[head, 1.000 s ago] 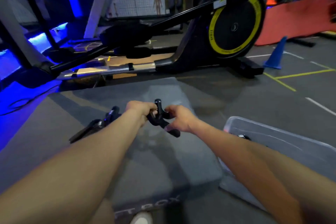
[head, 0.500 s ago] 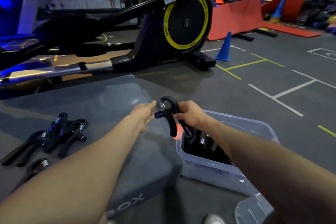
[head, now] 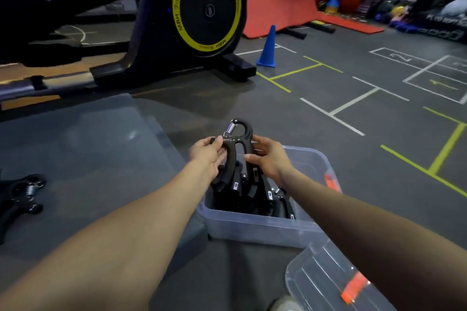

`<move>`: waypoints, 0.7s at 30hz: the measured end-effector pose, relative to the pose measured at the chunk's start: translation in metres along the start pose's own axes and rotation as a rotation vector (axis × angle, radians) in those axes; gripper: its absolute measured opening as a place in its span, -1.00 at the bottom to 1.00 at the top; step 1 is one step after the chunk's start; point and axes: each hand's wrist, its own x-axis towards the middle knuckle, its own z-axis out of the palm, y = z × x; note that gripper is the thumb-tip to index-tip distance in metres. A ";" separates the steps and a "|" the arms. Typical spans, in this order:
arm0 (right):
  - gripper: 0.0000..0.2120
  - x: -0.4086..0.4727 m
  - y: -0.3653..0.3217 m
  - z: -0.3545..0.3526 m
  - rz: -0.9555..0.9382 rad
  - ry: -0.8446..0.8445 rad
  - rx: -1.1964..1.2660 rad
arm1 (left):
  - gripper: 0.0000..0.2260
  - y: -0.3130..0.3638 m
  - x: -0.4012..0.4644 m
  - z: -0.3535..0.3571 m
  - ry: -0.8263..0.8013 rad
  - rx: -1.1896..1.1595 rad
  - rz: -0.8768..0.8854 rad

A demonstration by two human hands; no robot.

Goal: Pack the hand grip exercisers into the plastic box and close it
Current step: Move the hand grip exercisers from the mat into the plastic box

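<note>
Both hands (head: 206, 153) (head: 269, 159) hold exerciser (head: 236, 144) above open box (head: 255, 228) rim.

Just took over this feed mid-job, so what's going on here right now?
A person is packing hand grip exercisers into a clear plastic box on the floor. Both hands, left hand and right hand, hold one black exerciser above the box, which already has several inside. More exercisers wait on the grey platform to the left. The lid is off, lying near the box.
</note>
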 end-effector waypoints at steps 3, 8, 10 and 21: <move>-0.42 0.002 0.017 -0.018 -0.026 0.079 -0.090 | -0.82 -0.013 0.005 0.026 -0.018 -0.093 -0.035; -0.50 0.004 0.042 -0.053 -0.001 0.229 -0.171 | -0.84 -0.041 0.012 0.061 -0.123 -0.034 -0.090; -0.54 0.009 0.054 -0.067 0.052 0.266 -0.145 | -0.79 -0.058 0.024 0.068 -0.157 0.130 -0.061; -0.55 0.056 0.156 -0.104 0.456 0.341 -0.019 | -0.31 -0.127 0.088 0.065 -0.467 1.531 0.280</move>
